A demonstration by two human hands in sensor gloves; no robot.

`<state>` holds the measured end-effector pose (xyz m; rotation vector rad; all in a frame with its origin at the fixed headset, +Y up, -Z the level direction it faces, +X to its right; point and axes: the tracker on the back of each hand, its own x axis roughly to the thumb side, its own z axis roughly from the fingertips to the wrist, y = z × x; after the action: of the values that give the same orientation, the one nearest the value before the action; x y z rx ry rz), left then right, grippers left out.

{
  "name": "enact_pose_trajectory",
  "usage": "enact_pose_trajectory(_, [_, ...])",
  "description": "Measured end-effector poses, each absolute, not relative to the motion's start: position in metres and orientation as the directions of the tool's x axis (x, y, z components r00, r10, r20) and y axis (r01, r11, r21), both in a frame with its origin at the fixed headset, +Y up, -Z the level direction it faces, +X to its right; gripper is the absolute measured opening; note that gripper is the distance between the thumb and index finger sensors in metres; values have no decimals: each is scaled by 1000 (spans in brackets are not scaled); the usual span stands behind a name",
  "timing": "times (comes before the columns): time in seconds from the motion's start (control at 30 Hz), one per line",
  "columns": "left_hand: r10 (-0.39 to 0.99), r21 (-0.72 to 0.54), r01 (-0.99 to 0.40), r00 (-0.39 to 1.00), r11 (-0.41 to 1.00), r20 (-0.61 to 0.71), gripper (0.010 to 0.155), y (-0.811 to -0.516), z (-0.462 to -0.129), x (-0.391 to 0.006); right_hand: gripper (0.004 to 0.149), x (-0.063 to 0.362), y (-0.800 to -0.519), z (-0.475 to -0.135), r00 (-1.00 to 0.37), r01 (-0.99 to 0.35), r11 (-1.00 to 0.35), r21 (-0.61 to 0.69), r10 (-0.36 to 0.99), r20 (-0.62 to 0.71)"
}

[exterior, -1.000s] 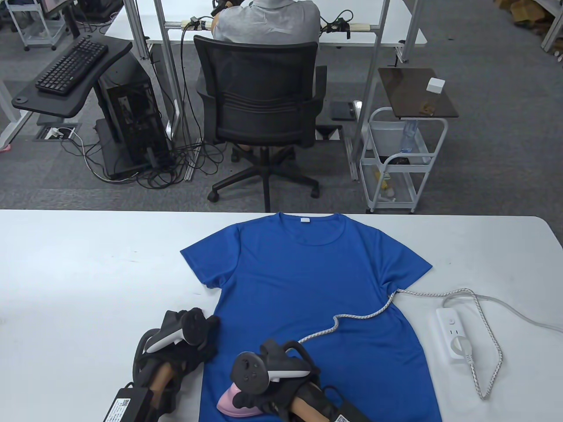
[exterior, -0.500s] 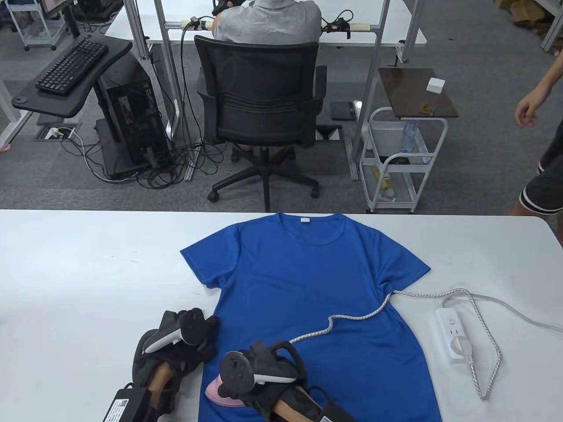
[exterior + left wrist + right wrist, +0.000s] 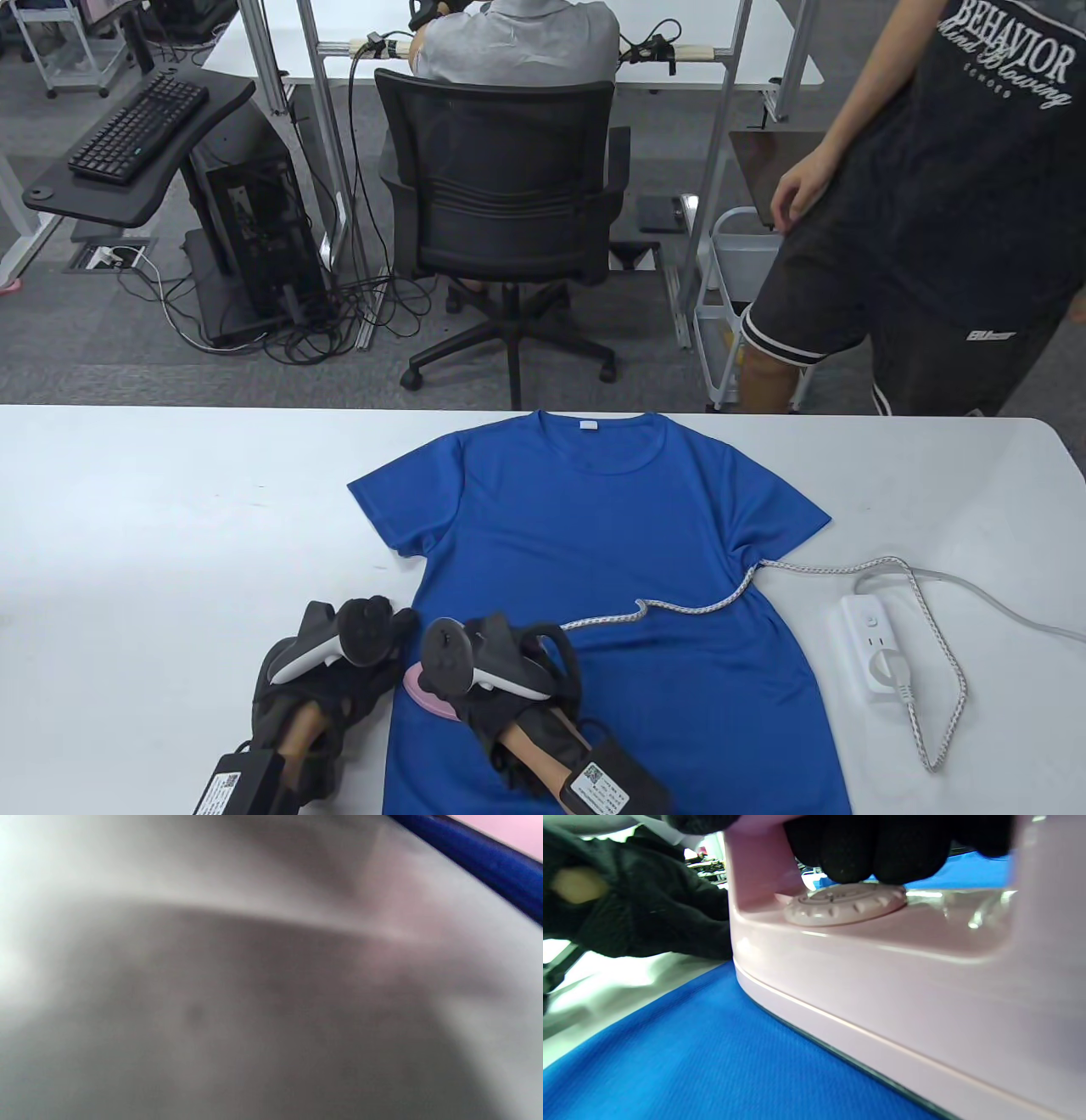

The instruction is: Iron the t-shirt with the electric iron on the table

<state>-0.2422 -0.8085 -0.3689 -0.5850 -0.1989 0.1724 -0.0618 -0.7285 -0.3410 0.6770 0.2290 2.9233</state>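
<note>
A blue t-shirt (image 3: 611, 543) lies flat on the white table (image 3: 170, 509), collar at the far side. My right hand (image 3: 501, 679) grips the handle of a pink iron (image 3: 424, 689) that sits flat on the shirt's lower left part, near its left edge. In the right wrist view my gloved fingers (image 3: 865, 849) wrap the handle above the iron's (image 3: 903, 984) dial, soleplate on the blue cloth (image 3: 691, 1060). My left hand (image 3: 331, 679) rests on the table just left of the shirt's edge, beside the iron. The left wrist view is a blur of table with a blue strip (image 3: 488, 861).
The iron's braided cord (image 3: 848, 569) runs over the shirt to a white power strip (image 3: 874, 654) at the right. A person in black (image 3: 925, 195) stands behind the table's far right edge. An office chair (image 3: 501, 195) and a white cart (image 3: 730, 280) stand beyond.
My right hand has slid the iron left and a little away from me along the shirt's lower left, close to my left hand. A person has walked in at the far right.
</note>
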Motion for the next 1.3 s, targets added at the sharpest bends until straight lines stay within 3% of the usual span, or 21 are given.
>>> enact_pose_trajectory(0.4, [246,-561,-135,961,817,127,68,-809,-369,-243,69,-71,-730,-374,-959,-102,-991,90,122,257])
enact_pose_trajectory(0.6, [206,-539,-109,971,835,123,71,-808,-369,-239,69,-78,-731,-375,-967,-47,-999,-3,45,252])
enact_pose_trajectory(0.7, [150,-542,-53,979,839,137,74,-808,-369,-237,69,-76,-732,-376,-962,-62,-998,25,66,263])
enact_pose_trajectory(1.0, [185,-553,-81,974,829,134,73,-809,-369,-238,68,-54,-736,-364,-925,-65,-987,146,115,362])
enact_pose_trajectory(1.3, [176,-553,-73,975,830,136,70,-809,-369,-237,67,-27,-738,-341,-905,-28,-983,183,103,413])
